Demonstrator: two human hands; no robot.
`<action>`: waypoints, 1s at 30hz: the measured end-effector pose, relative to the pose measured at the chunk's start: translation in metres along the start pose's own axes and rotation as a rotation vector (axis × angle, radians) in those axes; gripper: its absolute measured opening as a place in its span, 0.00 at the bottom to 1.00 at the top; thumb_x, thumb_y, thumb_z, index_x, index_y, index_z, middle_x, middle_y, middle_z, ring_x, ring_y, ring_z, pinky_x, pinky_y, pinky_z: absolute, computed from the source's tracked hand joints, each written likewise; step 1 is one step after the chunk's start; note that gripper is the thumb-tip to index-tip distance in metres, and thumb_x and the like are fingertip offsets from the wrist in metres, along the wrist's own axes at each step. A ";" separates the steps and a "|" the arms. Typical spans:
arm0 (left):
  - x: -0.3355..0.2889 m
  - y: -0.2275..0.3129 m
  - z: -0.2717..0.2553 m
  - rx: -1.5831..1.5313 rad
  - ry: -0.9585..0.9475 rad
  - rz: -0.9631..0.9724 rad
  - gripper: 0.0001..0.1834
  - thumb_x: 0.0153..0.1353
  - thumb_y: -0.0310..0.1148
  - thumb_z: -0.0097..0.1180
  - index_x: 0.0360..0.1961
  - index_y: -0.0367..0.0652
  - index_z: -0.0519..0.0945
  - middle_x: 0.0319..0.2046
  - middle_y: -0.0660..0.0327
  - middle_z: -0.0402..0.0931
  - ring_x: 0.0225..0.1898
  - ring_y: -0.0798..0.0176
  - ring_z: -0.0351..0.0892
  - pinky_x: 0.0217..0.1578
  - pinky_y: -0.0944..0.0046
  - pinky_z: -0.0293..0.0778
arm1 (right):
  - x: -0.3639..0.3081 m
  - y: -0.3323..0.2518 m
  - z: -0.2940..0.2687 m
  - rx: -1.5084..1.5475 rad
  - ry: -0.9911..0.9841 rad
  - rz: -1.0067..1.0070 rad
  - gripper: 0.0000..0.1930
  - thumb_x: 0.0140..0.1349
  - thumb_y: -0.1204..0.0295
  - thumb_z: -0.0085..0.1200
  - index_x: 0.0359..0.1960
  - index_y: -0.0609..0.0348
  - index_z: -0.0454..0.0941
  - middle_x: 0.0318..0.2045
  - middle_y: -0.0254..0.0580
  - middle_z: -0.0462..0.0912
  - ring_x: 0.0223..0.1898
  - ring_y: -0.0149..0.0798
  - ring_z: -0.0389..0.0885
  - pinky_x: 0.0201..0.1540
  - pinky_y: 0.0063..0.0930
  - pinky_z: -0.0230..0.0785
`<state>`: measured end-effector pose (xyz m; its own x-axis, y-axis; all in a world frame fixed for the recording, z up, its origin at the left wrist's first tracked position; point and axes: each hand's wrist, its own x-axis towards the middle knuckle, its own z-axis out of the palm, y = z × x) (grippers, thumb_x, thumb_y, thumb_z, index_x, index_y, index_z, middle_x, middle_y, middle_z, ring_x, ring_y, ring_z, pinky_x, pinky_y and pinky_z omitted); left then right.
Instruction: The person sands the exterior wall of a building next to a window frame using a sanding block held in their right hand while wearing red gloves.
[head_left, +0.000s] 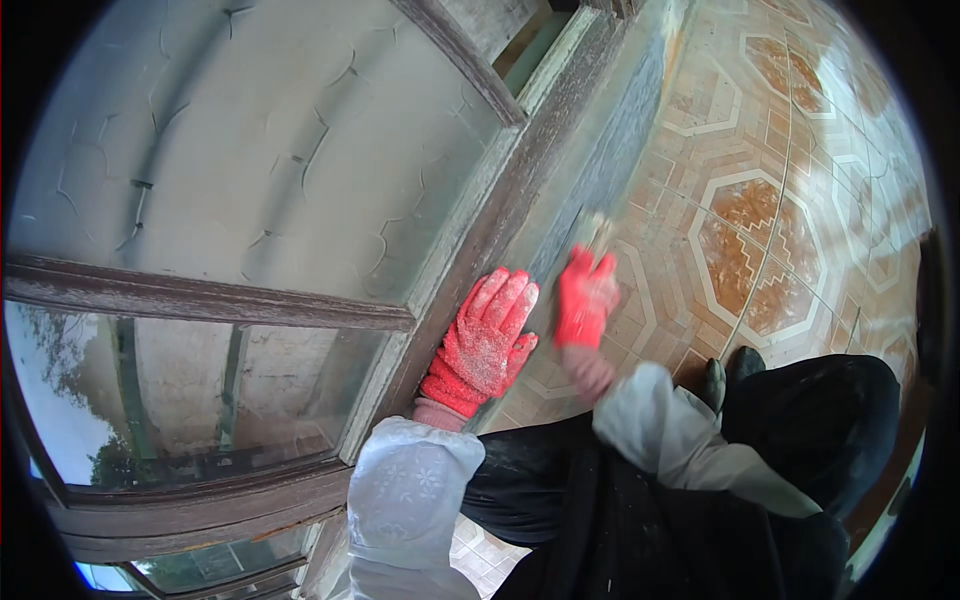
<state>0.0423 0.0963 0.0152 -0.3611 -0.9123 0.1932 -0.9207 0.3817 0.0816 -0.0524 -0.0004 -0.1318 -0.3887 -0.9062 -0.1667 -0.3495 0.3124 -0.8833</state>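
My left hand (485, 340), in a dusty red glove, lies flat with fingers spread against the weathered wooden door frame (470, 240). My right hand (585, 295), also in a red glove, is closed around a small tool (598, 232) that is blurred; it touches the grey-green lower panel (590, 170) next to the frame. What kind of tool it is cannot be told.
A glass pane (250, 150) with cracked white coating fills the upper left, with dark wooden bars (200, 298) across it. Patterned orange and white floor tiles (760, 230) spread to the right. My dark trousers (700, 500) and shoes (728, 372) are below.
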 end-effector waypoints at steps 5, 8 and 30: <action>0.001 -0.002 0.001 0.012 -0.073 -0.011 0.33 0.57 0.38 0.56 0.64 0.39 0.68 0.64 0.49 0.63 0.66 0.42 0.60 0.66 0.46 0.58 | -0.056 0.005 -0.022 -0.047 -0.098 -0.032 0.19 0.51 0.60 0.61 0.34 0.60 0.69 0.27 0.61 0.79 0.35 0.64 0.81 0.38 0.50 0.73; 0.000 -0.002 -0.002 0.025 -0.110 -0.051 0.32 0.57 0.38 0.55 0.63 0.38 0.68 0.63 0.48 0.64 0.66 0.41 0.60 0.66 0.45 0.58 | 0.047 -0.021 -0.003 0.028 -0.040 0.110 0.22 0.62 0.51 0.49 0.36 0.62 0.75 0.31 0.63 0.79 0.36 0.66 0.78 0.40 0.52 0.70; 0.010 0.001 -0.003 0.119 -0.369 -0.060 0.28 0.59 0.45 0.52 0.57 0.40 0.72 0.59 0.49 0.66 0.62 0.42 0.63 0.63 0.41 0.60 | 0.197 -0.033 0.013 0.136 0.156 0.137 0.17 0.64 0.58 0.51 0.33 0.62 0.71 0.27 0.65 0.77 0.31 0.67 0.77 0.32 0.53 0.68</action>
<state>0.0383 0.0883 0.0200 -0.3154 -0.9326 -0.1753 -0.9446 0.3261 -0.0358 -0.1059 -0.1930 -0.1410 -0.5551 -0.7997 -0.2288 -0.1708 0.3787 -0.9096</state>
